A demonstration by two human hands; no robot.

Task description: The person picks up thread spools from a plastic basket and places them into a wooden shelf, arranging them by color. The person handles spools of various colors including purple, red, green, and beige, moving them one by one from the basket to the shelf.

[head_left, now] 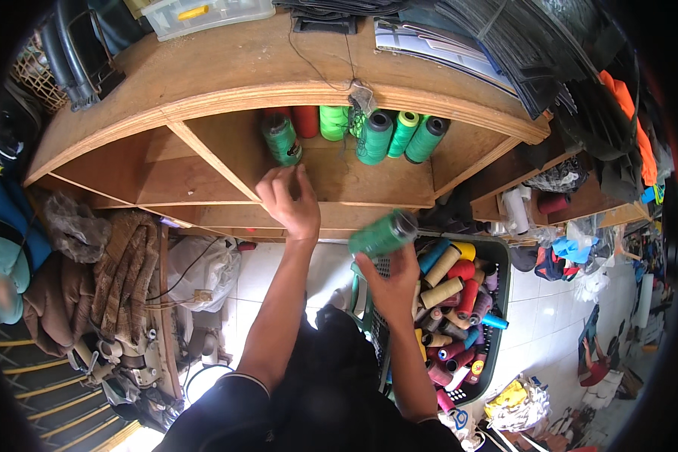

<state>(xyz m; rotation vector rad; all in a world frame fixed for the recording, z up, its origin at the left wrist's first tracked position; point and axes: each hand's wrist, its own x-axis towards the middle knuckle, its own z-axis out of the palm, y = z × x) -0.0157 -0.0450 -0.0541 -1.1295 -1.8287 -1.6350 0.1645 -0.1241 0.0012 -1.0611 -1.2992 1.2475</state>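
Note:
My right hand (388, 282) grips a green thread spool (380, 235), tilted and slightly blurred, above the edge of a crate of spools. In front of the shelf compartment is my left hand (290, 203), its fingers loosely bent and apart, with nothing visible in them. Its fingertips are close to the base of a dark green spool (281, 141) standing at the compartment's left; whether they touch it I cannot tell. Behind that one is a red spool (306, 122). Bright green (334, 123) and darker green spools (375, 138) stand toward the right side.
A dark plastic crate (499, 301) full of mixed-colour spools sits on the white tiled floor below right. The wooden shelf (226, 98) has upright dividers, with loose threads hanging over its front. Folded brown fabric (124, 279) hangs at left. A plastic box (203, 19) rests on top.

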